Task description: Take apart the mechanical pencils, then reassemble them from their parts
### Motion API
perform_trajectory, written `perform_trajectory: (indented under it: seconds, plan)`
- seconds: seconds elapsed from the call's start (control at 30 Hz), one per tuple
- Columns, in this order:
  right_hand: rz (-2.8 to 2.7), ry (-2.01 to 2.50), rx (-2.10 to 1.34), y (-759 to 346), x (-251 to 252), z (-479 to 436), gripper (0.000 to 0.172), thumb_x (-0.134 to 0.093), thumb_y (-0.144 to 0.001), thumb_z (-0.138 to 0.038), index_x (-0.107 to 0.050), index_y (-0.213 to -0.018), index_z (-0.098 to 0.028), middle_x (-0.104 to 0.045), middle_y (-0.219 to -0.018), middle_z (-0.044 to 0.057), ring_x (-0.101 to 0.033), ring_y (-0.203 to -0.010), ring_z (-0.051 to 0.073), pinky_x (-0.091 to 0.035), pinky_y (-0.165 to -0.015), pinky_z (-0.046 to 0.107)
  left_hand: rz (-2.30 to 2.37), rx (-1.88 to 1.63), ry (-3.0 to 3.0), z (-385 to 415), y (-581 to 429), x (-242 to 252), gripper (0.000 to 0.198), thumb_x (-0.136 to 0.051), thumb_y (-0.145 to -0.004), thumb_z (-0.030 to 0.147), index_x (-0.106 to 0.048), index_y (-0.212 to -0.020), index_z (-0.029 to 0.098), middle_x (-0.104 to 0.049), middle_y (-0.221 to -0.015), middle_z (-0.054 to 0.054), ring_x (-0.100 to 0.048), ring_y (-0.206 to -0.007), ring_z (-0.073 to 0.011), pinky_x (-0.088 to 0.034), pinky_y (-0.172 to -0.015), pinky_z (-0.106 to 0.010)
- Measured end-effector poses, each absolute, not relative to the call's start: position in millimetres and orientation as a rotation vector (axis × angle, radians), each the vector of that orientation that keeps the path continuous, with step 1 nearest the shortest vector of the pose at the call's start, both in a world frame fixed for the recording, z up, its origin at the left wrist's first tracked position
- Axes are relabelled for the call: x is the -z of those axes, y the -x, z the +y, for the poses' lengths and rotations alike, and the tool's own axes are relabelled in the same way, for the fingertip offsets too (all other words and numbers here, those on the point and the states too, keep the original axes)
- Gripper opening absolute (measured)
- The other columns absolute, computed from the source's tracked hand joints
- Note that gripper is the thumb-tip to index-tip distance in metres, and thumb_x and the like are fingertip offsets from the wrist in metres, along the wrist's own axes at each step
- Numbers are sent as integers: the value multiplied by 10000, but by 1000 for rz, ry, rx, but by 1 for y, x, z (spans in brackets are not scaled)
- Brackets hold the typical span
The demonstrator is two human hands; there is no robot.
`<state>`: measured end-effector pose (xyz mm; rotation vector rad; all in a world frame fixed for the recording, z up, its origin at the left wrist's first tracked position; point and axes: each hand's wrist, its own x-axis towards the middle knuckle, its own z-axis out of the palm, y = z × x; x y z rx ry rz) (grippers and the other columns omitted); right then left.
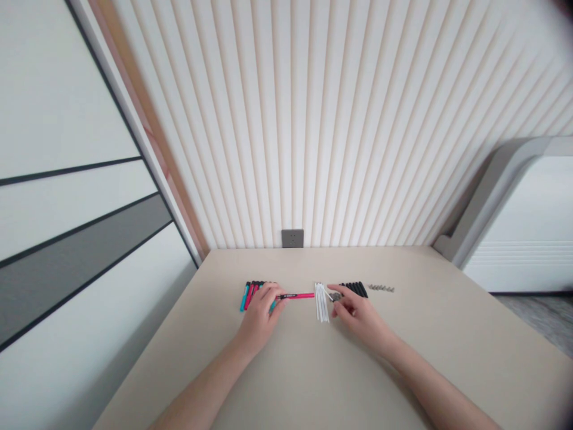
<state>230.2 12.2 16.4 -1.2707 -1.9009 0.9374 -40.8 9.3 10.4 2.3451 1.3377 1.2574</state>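
My left hand [263, 310] is closed around the black end of a red pen barrel [301, 295], which points right, level above the table. Beneath and behind that hand lies a row of blue and red pen barrels [246, 297] with black ends, partly covered by my fingers. My right hand [356, 312] has its thumb and fingers bent around one end of a thin white pen refill [329, 294], tilted beside the others. Several white refills [320, 304] lie side by side between my hands. Small metallic parts [335, 296] show between my right fingers, too small to name.
Several black tubes [360, 289] lie in a row behind my right hand, with a line of small springs [381, 288] further right. The beige table [295, 370] meets a ribbed wall with a dark socket [292, 238]. A white cabinet [67, 310] borders the left.
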Motion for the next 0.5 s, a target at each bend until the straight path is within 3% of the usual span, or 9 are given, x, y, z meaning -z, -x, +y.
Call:
perform_trajectory:
  seconds: [0.1,0.3,0.5]
  plan:
    - [-1824,1240,-1065,-225,-9,12,458,-456,-882,-275,-517,-1329,-200,-696,-730,-5,-509,-564,125,-389,-548,239,1289,-1227,-2400,7,40,-10,86,-534,-943,229,-592,-1004,219,-601,-1003,-50,-582,-987,-200,-484,-882,-349]
    - [-1827,1210,-1148,-212,-1,5,352,-448,-904,-303,-682,-1136,-180,-712,-781,35,-496,-560,131,-358,-526,246,1254,-1163,-2483,6,41,-9,126,-517,-954,237,-591,-1055,222,-605,-1038,-58,-584,-1003,-203,-472,-900,-356]
    - [-1923,1177,-1075,-207,-9,-2,327,-446,-919,-308,-702,-1097,-210,-669,-753,8,-449,-565,123,-315,-520,236,1234,-1134,-2497,6,42,-6,144,-525,-949,215,-597,-1072,232,-604,-1048,-53,-578,-1005,-200,-459,-903,-347]
